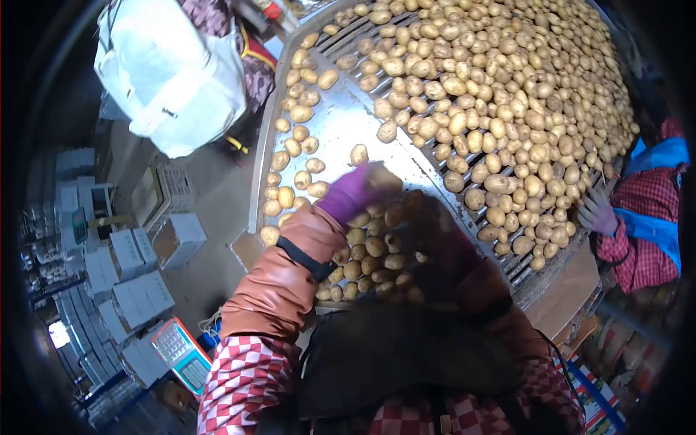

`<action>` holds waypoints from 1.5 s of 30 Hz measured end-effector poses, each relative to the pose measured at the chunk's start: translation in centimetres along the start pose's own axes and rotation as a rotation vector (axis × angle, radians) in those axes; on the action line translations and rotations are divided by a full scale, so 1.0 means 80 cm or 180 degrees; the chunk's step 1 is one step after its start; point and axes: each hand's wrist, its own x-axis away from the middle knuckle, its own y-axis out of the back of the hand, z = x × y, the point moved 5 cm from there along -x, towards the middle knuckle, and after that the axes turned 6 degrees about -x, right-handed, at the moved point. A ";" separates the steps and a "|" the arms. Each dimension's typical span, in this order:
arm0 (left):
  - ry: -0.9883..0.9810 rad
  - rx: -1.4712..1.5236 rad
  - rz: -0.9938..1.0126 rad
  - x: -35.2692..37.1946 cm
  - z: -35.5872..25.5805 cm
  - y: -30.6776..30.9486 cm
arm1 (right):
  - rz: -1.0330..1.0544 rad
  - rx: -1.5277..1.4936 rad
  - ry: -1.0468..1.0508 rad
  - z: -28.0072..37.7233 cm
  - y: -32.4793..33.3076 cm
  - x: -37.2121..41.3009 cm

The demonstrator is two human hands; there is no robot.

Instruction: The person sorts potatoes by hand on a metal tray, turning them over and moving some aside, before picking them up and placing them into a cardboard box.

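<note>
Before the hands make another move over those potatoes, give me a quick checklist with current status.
1. Left hand in view above the metal plate: ok.
2. Left hand's grip on anything: cannot tell, blurred.
3. Right hand clearly visible: not ok, dark and blurred.
4. Co-worker's hand apart from both: ok, at the right edge of the slatted bed.
5. Bare stretch on the plate: ok, between the left-side potatoes and the slats.

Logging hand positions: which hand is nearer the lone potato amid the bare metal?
Left: left hand just short of the lone potato; right hand, in shadow, farther back and right.
</note>
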 end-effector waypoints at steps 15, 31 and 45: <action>0.0112 -0.2754 -0.0733 0.159 0.044 -0.038 | -0.0955 0.0691 0.0604 0.010 0.092 0.106; -0.1217 -0.2030 0.0074 0.254 -0.027 -0.109 | -0.1645 -0.0828 0.1603 0.022 0.238 0.253; -0.0762 -0.2078 -0.0573 0.324 0.003 -0.107 | 0.0045 0.4496 -0.1205 -0.182 0.106 0.035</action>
